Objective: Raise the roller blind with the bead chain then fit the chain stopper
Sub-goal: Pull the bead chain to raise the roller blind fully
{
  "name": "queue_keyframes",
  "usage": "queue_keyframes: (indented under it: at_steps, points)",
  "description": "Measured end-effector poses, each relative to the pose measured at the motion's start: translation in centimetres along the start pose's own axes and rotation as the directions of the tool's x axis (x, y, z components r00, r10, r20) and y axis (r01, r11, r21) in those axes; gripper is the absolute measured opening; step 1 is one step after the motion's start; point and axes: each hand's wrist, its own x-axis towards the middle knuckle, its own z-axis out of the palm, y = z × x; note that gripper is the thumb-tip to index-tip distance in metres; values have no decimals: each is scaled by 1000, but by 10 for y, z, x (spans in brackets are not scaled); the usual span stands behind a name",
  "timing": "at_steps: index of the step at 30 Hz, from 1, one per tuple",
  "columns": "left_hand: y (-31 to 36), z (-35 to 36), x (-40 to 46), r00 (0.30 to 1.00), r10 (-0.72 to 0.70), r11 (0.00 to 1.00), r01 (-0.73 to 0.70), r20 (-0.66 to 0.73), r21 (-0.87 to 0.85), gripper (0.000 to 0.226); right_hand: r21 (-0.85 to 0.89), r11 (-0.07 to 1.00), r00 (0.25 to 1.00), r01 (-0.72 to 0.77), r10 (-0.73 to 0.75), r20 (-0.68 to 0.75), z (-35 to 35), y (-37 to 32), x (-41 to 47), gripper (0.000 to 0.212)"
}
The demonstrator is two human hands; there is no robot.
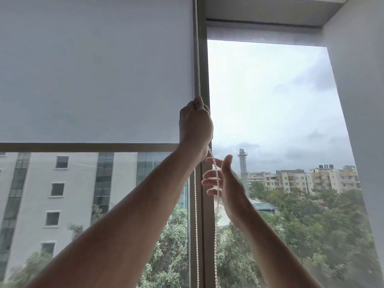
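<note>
A grey roller blind (93,69) covers the upper half of the left window pane; its bottom bar (83,147) lies about mid-height. A white bead chain (197,59) hangs along the blind's right edge beside the window post. My left hand (195,125) grips the chain high up, fingers curled round it. Below that hand one strand runs down to my right hand (223,181), whose fingers are spread and relaxed beside the strand. A second strand (195,215) hangs straight down by the post. No chain stopper is in sight.
The vertical window post (204,225) divides two panes. The right pane's blind (264,35) is rolled nearly to the top. A white wall (361,100) closes the right side. Buildings and trees show through the glass.
</note>
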Motion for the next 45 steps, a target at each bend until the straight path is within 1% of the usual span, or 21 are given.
queue_keyframes:
  at_steps: [3,5,8,11,13,16,18,20,22,25,27,29,31,34,35,37,39,40,42,45]
  points:
    - [-11,-3,-25,997,75,992,-76,16,99,49,-10,1000,996,2,-3,-86,-6,-26,26,62]
    - [-27,-8,-43,995,88,989,-92,37,118,49,0,1000,995,14,-14,-98,-6,-44,39,59]
    - [-51,-15,-64,995,73,989,-81,68,123,55,15,1000,998,15,-14,-55,0,-72,56,49]
    - [-67,-19,-75,998,29,993,-34,48,115,54,46,999,1000,-13,13,-9,16,-101,72,38]
    - [-75,-19,-81,998,4,996,-10,65,84,53,74,997,999,-32,33,-25,29,-118,81,32]
    - [-79,-22,-90,996,2,997,-9,91,75,48,115,992,993,-59,70,-93,47,-137,89,37]
    - [-80,-26,-90,995,16,995,-25,100,92,50,154,987,987,-34,57,-150,52,-139,91,38]
    - [-82,-33,-87,992,29,995,-41,126,95,52,220,975,980,45,0,-199,51,-136,91,38]
    - [-82,-39,-83,984,19,997,-32,179,71,50,254,961,975,111,-56,-214,49,-133,90,39]
    - [-80,-47,-74,956,-56,998,53,286,20,42,218,959,969,184,-140,-202,47,-136,87,39]
    - [-76,-51,-67,931,-144,989,127,337,73,43,164,957,957,237,-201,-211,46,-141,86,41]
    - [-68,-54,-55,930,-213,975,185,300,120,51,145,954,949,262,-227,-220,44,-146,84,41]
    - [-55,-54,-38,959,-188,978,162,213,133,55,143,952,946,273,-238,-221,44,-148,80,40]
    - [-29,-50,-7,987,-50,983,21,154,182,55,24,943,924,331,-318,-213,47,-140,68,40]
    - [-20,-49,3,988,-17,982,-13,156,191,57,-15,938,918,347,-343,-198,48,-135,62,40]
    - [0,-42,20,983,30,979,-65,182,194,60,-22,931,917,365,-363,-167,49,-120,49,45]
    - [17,-34,33,974,67,969,-116,218,218,59,-46,922,908,384,-386,-165,47,-105,36,52]
    - [25,-30,38,969,73,964,-129,236,231,57,-66,920,904,387,-392,-170,46,-99,31,50]
    - [38,-21,45,962,28,976,-85,271,202,52,-86,920,901,383,-393,-183,45,-86,23,45]
    - [52,-3,44,958,-86,994,64,274,86,36,-119,909,891,399,-415,-182,44,-69,10,43]
